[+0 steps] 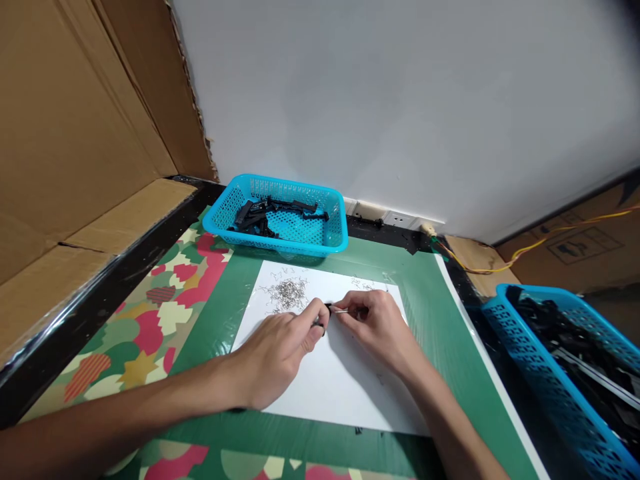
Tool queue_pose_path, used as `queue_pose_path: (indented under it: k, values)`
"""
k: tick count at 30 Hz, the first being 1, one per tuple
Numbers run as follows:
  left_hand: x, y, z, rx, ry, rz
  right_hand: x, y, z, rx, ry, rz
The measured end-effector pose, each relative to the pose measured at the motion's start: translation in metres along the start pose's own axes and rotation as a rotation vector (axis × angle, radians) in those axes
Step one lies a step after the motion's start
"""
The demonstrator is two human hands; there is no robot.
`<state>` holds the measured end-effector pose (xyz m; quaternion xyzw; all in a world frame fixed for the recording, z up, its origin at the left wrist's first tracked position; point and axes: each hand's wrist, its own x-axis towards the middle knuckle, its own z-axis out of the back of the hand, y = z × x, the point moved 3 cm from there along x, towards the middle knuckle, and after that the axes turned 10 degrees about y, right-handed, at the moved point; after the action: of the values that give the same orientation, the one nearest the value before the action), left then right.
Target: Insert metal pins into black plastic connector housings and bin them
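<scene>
My left hand (280, 350) is closed over the white sheet (320, 397), gripping a small black plastic part (320, 323) that mostly hides behind the fingers. My right hand (377, 327) pinches a thin silver metal piece (341, 311); its tip points left and meets or nearly meets the black part. Whether this piece is a tool or a loose pin, I cannot tell. Beyond my left hand lies a pile of tiny bent metal wires (289, 293). A few more small wires (363, 284) are scattered on the sheet past my right hand.
A blue basket (280, 248) with several black plastic parts (260, 217) stands at the back. Another blue basket (545, 380), full of black pieces, is at right. Sockets (399, 219) and a yellow cable (480, 271) run along the wall. Cardboard (75, 120) rises at left.
</scene>
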<state>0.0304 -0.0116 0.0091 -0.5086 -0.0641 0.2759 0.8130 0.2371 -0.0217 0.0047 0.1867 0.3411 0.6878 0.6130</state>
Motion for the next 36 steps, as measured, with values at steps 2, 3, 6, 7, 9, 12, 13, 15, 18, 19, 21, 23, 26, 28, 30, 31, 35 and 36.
queue_pose_path:
  k: [2,3,6,7,9,12,13,15,18,19,21,23,26,28,30,31,35,36]
  values:
    - [0.0,0.001,0.0,-0.009,-0.004,0.003,-0.002,0.001,0.003,0.004,0.026,0.011]
    - [0.0,0.001,0.0,-0.016,-0.003,0.008,-0.003,0.002,0.004,0.0,0.033,0.014]
    - [-0.001,0.0,0.002,-0.037,0.003,0.024,-0.005,0.005,0.009,-0.005,0.052,0.029]
    - [-0.001,-0.001,0.002,-0.042,0.007,0.026,-0.006,0.006,0.01,0.0,0.066,0.044]
    - [-0.001,0.0,0.003,-0.05,0.007,0.028,-0.007,0.009,0.012,0.008,0.093,0.088]
    - [-0.001,0.004,0.001,-0.078,-0.002,0.022,-0.008,0.008,0.017,0.002,0.056,0.136]
    - [-0.001,0.005,0.0,-0.087,-0.005,0.017,-0.008,0.007,0.018,-0.002,0.02,0.137]
    - [0.0,0.007,-0.001,-0.093,-0.009,0.009,-0.009,0.004,0.021,-0.006,-0.059,0.127]
    - [0.0,0.005,0.0,-0.079,-0.012,0.021,-0.01,0.002,0.021,0.066,-0.182,0.102]
    - [0.0,0.003,0.001,-0.076,-0.012,0.031,-0.01,0.002,0.019,0.139,-0.219,0.096]
    - [0.0,0.001,0.002,-0.072,-0.019,0.042,-0.008,0.002,0.013,0.357,-0.267,0.093]
    - [0.0,-0.001,0.003,-0.066,-0.031,0.037,-0.004,0.003,0.004,0.581,-0.271,0.09]
    - [0.001,0.0,0.001,-0.048,-0.039,0.023,0.002,0.006,-0.008,0.73,-0.252,0.071]
    - [0.001,0.003,0.0,-0.038,-0.04,0.018,0.005,0.007,-0.012,0.735,-0.246,0.058]
    - [0.002,0.005,-0.001,-0.036,-0.045,0.012,0.007,0.008,-0.014,0.719,-0.237,0.05]
    - [0.002,0.005,-0.001,-0.036,-0.046,0.014,0.008,0.009,-0.015,0.709,-0.234,0.047]
    - [0.003,0.006,-0.001,-0.043,-0.052,0.023,0.008,0.008,-0.016,0.681,-0.239,0.06]
    - [0.004,0.005,-0.001,-0.045,-0.052,0.023,0.008,0.008,-0.016,0.679,-0.238,0.066]
